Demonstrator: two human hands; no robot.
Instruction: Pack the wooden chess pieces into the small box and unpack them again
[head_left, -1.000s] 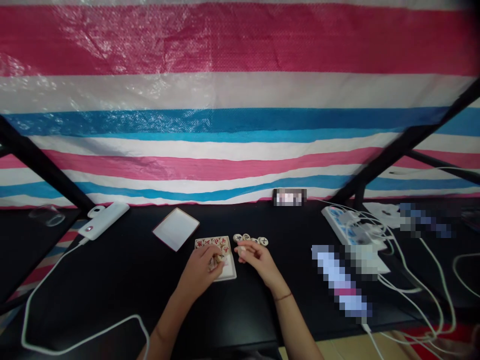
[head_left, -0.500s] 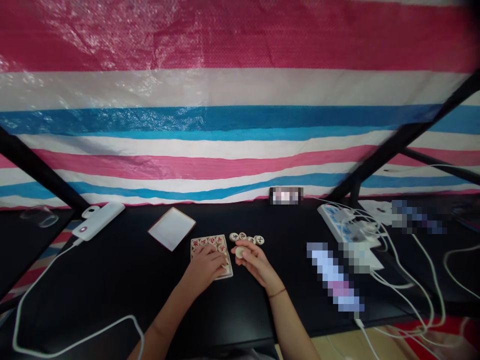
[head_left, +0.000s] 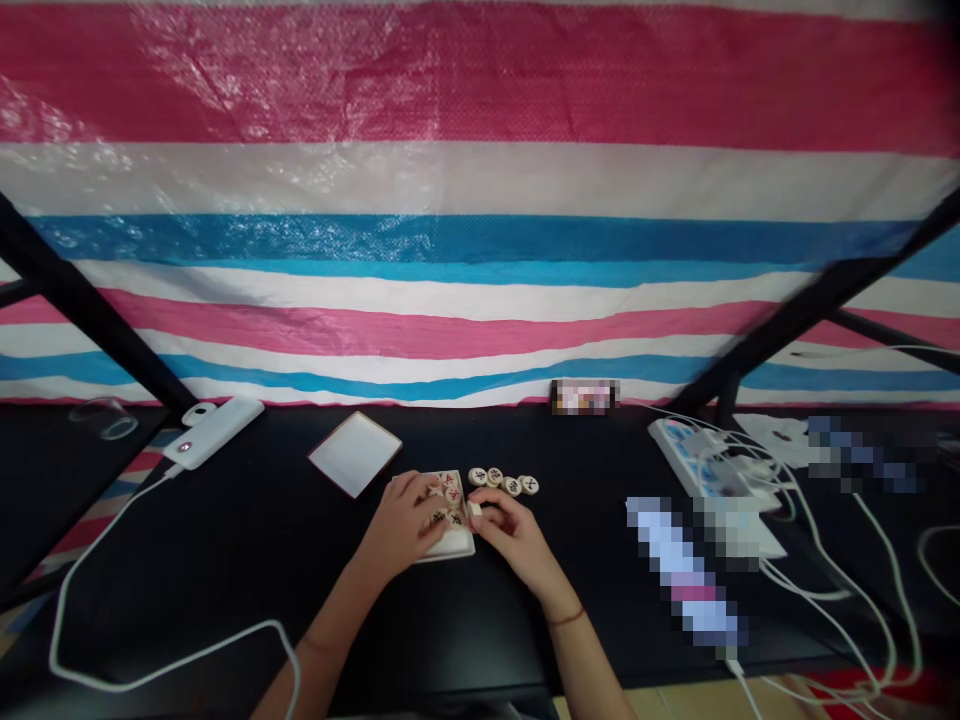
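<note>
On the black table (head_left: 465, 630), my left hand (head_left: 396, 522) is spread over the left part of the box (head_left: 454, 545), its fingers hiding some pieces. Red-marked pieces (head_left: 451, 494) show at the far side of the box, dark-marked ones (head_left: 455, 518) nearer me. My right hand (head_left: 517, 535) pinches a piece (head_left: 475, 510) at the box's right rim; I cannot tell whether they touch. Four loose pieces (head_left: 512, 486) lie beyond that hand. The lid (head_left: 355, 454) lies far left of the box.

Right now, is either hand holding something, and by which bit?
The right hand pinches a small pale piece, apparently by its right side. Whether the left hand, over the box, grips anything cannot be told.
</note>
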